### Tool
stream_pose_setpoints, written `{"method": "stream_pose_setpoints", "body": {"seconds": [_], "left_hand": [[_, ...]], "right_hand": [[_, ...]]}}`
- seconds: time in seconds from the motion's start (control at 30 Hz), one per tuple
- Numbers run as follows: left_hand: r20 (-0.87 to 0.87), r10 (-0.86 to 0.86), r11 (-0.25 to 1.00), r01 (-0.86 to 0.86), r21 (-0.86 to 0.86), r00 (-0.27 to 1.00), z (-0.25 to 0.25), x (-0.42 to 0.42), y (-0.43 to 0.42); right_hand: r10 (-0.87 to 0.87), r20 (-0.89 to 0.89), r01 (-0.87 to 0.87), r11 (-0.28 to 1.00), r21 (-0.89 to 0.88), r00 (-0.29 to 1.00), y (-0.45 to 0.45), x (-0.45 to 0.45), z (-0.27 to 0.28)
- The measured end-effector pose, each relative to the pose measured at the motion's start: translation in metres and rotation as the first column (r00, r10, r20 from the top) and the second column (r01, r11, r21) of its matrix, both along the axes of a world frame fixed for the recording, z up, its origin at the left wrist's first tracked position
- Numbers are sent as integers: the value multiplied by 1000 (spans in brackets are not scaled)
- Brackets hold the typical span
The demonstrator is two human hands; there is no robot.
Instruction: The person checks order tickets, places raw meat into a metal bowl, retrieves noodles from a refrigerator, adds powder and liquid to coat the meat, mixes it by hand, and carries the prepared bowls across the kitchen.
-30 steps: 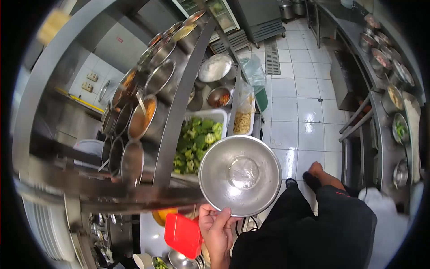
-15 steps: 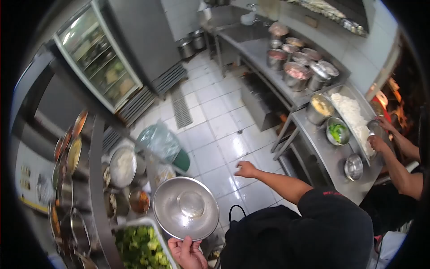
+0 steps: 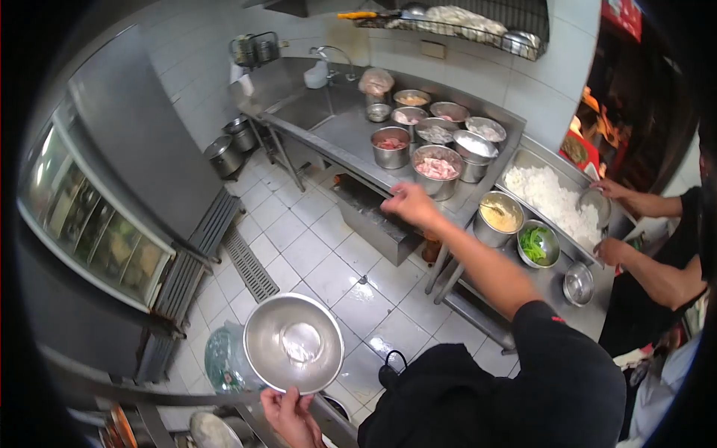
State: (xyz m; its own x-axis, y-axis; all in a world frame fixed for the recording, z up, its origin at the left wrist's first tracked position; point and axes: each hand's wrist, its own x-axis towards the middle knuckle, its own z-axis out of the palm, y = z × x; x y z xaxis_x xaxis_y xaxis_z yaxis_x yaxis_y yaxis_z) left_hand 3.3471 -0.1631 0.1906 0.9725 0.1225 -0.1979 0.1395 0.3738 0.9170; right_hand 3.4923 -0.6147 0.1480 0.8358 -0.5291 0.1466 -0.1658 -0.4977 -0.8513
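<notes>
In the head view my left hand (image 3: 290, 414) grips the rim of a wide, shallow metal bowl (image 3: 265, 349). The bowl is tipped so its inside faces me, and it looks empty apart from a shine at the bottom. My right hand (image 3: 412, 205) is stretched forward over the floor, near the front edge of the steel counter, with loosely bent fingers and nothing visible in it. Just beyond it stand a metal pot of pink raw meat (image 3: 437, 168) and a pot of redder meat (image 3: 390, 142).
A co-worker's hands (image 3: 614, 250) work at a long tray of white rice (image 3: 545, 190) on the right. Beside it are a pot of yellow food (image 3: 499, 216), a bowl of greens (image 3: 536, 243) and a small metal bowl (image 3: 578, 284). A lined bin (image 3: 226, 358) and fridge (image 3: 89, 224) stand left.
My view has swung right toward the counter, leaving most of the left shelf out of sight. My right arm now reaches up near the meat pots. The bowl stays in my left hand.
</notes>
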Motion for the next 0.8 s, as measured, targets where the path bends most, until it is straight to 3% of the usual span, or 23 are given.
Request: {"method": "stream_pose_setpoints", "body": {"seconds": [0.03,0.13,0.17,0.23,0.27,0.3,0.33,0.47,0.57,0.67,0.7,0.8], "left_hand": [[6,-51,999,50,13,999,11,21,-13],[49,-187,982,187,9,981,35,79,-61],[70,-225,974,226,-7,972,38,94,-78],[79,-281,957,286,-51,956,48,118,-119],[58,-313,946,317,-63,948,52,126,-142],[45,-339,936,342,-79,940,55,135,-166],[33,-363,927,364,-91,931,57,146,-186],[-27,-413,909,411,-65,910,62,177,-271],[-47,-439,899,438,-17,897,70,202,-331],[-64,-505,861,507,30,861,78,230,-385],[-64,-536,841,539,39,842,81,240,-404],[-71,-628,770,632,88,775,83,271,-467]], "right_hand": [[-100,62,107,987,-123,993,-35,-2,11],[-353,54,357,930,-91,934,-142,-19,37],[-493,34,489,850,-194,870,-171,-24,41],[-578,39,579,812,-65,815,-212,-36,56],[-640,14,629,750,-205,768,-261,-30,39],[-649,59,648,742,-169,758,-284,-29,37],[-671,58,659,703,-267,739,-331,-20,19],[-722,-111,623,655,-426,683,-426,13,11],[-665,-434,544,747,-383,607,-478,43,-1],[-644,-657,591,723,-357,391,-465,68,15],[-671,-677,670,655,-349,303,-470,77,5],[-679,-662,651,664,-368,318,-471,89,5]]}}
